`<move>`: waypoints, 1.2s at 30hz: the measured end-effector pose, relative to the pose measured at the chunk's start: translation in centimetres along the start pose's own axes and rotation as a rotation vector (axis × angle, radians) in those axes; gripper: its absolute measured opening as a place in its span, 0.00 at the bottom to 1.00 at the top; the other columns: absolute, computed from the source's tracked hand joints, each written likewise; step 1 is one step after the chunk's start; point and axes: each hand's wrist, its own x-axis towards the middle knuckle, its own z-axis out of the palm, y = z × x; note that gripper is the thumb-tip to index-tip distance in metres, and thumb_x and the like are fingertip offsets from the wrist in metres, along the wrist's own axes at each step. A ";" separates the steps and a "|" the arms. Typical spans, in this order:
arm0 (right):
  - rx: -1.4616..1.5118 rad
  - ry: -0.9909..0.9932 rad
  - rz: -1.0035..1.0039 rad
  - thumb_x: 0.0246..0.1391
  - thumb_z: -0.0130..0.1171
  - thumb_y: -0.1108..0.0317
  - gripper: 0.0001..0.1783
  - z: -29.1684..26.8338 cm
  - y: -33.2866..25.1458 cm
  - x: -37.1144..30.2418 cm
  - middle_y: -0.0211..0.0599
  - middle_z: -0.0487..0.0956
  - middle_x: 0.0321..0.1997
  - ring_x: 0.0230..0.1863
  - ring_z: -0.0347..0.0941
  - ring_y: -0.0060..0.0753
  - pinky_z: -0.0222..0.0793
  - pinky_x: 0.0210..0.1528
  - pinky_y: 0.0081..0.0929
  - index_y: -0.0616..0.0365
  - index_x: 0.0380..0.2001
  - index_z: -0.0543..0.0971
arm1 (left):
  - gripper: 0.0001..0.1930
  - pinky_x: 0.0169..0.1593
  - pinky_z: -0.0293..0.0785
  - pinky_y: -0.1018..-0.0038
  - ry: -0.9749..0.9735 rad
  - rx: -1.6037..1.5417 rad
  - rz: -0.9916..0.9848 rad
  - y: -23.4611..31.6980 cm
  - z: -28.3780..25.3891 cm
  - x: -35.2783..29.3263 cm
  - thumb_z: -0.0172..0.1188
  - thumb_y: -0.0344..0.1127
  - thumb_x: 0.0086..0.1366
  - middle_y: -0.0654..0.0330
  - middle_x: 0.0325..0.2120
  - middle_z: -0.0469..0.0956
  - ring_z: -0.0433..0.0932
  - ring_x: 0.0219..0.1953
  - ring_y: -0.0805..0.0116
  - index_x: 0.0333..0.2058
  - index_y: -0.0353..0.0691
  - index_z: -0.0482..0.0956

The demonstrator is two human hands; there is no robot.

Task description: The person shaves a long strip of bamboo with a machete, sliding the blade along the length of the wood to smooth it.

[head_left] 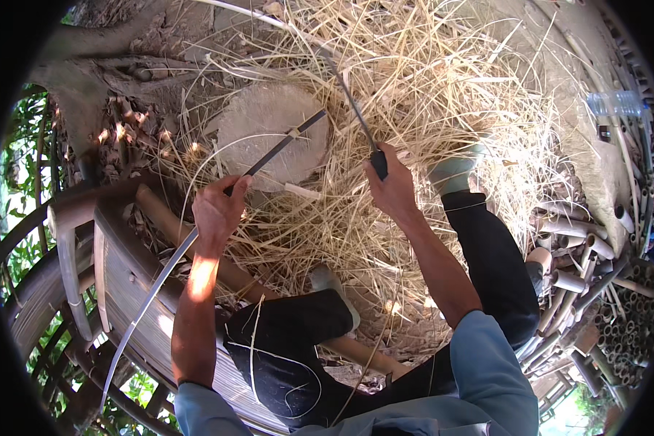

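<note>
- The left hand (219, 211) has its grip closed around the near end of a dark flat bar (272, 155), which slants up and right over a round wooden stump (261, 109).
- The right hand (396, 185) has its grip wrapped around the black handle of a long knife (352, 103); the blade points up and slightly left, apart from the bar and right of the stump.
- A long pale strip (147, 299) runs from beside the left wrist toward the lower left.
- Straw-coloured shavings (429, 80) cover the ground around the stump.
- Cut bamboo tubes (574, 280) lie piled at the right.
</note>
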 end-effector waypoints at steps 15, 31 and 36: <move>0.062 -0.065 -0.027 0.61 0.63 0.60 0.25 5.2 -0.1 2.7 0.52 0.80 0.25 0.24 0.81 0.52 0.75 0.25 0.42 0.67 0.51 0.69 | 0.13 0.29 0.77 0.62 0.178 0.072 0.120 -0.9 3.0 -0.3 0.67 0.45 0.64 0.53 0.22 0.83 0.83 0.24 0.51 0.35 0.42 0.88; 0.037 -0.060 -0.099 0.60 0.63 0.62 0.24 4.4 -2.1 3.5 0.55 0.81 0.29 0.27 0.82 0.57 0.78 0.28 0.43 0.65 0.51 0.68 | 0.16 0.33 0.78 0.59 0.095 0.068 -0.032 -1.5 2.8 1.6 0.65 0.52 0.64 0.53 0.22 0.83 0.83 0.25 0.47 0.35 0.47 0.89; 0.118 0.020 -0.202 0.60 0.63 0.62 0.22 5.5 -1.8 3.3 0.55 0.81 0.28 0.26 0.82 0.58 0.78 0.26 0.45 0.65 0.48 0.68 | 0.16 0.35 0.78 0.58 0.171 0.105 0.020 -1.8 3.2 1.5 0.66 0.54 0.63 0.54 0.24 0.84 0.84 0.27 0.48 0.35 0.49 0.89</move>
